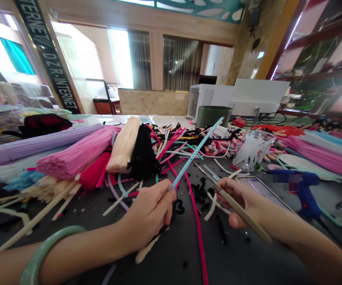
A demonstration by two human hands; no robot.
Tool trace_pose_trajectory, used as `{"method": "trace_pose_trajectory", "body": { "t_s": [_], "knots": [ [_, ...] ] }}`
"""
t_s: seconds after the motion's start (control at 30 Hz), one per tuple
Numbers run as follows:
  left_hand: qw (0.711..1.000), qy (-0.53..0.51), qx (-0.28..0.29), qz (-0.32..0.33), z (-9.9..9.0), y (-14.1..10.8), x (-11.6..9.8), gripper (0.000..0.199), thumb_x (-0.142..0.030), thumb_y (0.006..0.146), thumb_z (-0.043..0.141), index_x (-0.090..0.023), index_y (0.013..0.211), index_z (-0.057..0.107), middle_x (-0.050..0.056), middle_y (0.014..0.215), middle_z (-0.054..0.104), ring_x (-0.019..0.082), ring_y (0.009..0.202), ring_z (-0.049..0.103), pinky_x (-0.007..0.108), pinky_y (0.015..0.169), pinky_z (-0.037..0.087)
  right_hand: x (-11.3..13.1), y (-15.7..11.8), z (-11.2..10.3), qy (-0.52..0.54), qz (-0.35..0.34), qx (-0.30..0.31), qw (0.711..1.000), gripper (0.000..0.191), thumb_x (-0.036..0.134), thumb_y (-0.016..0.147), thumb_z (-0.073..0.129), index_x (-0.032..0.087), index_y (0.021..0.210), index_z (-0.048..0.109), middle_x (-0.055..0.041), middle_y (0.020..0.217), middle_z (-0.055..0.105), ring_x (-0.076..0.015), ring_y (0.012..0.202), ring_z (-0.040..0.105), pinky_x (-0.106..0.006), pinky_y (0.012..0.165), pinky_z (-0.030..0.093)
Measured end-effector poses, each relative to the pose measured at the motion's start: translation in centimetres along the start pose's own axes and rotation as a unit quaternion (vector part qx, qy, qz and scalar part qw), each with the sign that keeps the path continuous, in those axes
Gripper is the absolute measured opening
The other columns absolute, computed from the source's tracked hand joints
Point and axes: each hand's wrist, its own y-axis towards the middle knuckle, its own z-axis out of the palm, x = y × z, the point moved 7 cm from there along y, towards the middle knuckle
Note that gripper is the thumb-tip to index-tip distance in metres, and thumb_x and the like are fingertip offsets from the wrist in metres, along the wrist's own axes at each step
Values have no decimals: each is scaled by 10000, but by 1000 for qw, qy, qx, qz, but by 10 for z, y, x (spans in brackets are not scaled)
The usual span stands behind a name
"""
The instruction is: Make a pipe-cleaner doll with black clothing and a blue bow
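Note:
My left hand (150,213) pinches a light blue pipe cleaner (197,152), which rises up and to the right, away from the fingers. My right hand (236,202) grips a slim tool (242,213) with a beige handle and a metal tip (206,174). The metal tip points toward the blue stem, and the two cross or nearly meet near the fingers of my left hand. A pale green bangle (49,251) circles my left wrist. Loose pink, black and cream pipe cleaners (197,233) lie on the dark tabletop beneath my hands.
Thick bundles of purple, pink, cream and black pipe cleaners (99,152) lie at the left. Ahead stand a clear plastic cup (252,150) and a heap of small pieces (218,144). On the right are a phone (261,192) and a blue glue gun (306,194).

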Motion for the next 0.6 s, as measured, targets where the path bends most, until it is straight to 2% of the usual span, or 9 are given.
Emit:
{"method": "trace_pose_trajectory", "body": {
  "t_s": [0.27, 0.43, 0.6],
  "knots": [
    [1000, 18, -3, 14, -1, -1, -4, 314, -363, 945, 366, -184, 701, 452, -28, 513, 567, 58, 348, 430, 192, 367, 254, 1, 4, 0, 9, -16, -8, 1000, 512, 504, 618, 764, 206, 937, 498, 11, 813, 489, -143, 723, 462, -246, 625, 405],
    [999, 34, 9, 12, 0, 0, -4, 318, -358, 946, 358, -188, 690, 439, -36, 505, 554, 58, 346, 434, 192, 376, 274, -1, 9, -4, 28, -9, -21, 999, 371, 479, 705, 716, 200, 829, 505, 33, 720, 480, -104, 608, 440, -227, 548, 359],
    [1000, 22, 2, 14, -1, -2, -6, 312, -363, 941, 370, -190, 694, 446, -40, 498, 538, 61, 351, 426, 190, 373, 271, 0, 6, -8, 16, 6, -34, 999, 316, 462, 711, 710, 206, 753, 530, 45, 613, 458, -92, 512, 398, -233, 481, 327]
  ]
}}
